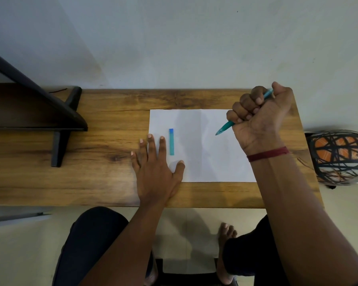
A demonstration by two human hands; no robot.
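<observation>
Teal pen (227, 126) clenched in right hand (260, 118), fist-style, tip just over white paper (207, 162); mid-barrel hidden by fingers. Left hand (155, 172) flat, released, pressing paper's left edge beside blue strip (171, 142). Wooden table (103, 178).

From the middle of the paper (203, 162) we find open room toward 6 and 12 o'clock. The left hand (156, 170) lies flat at 8 o'clock, the right hand (260, 120) at 2 o'clock, its pen (225, 127) jutting inward over the sheet. A flat blue strip (171, 142) sits at 9 o'clock. Beyond it bare desk (112, 129) runs to a black frame (62, 120); the wall (194, 48) closes off 12 o'clock behind the desk's far edge.
</observation>
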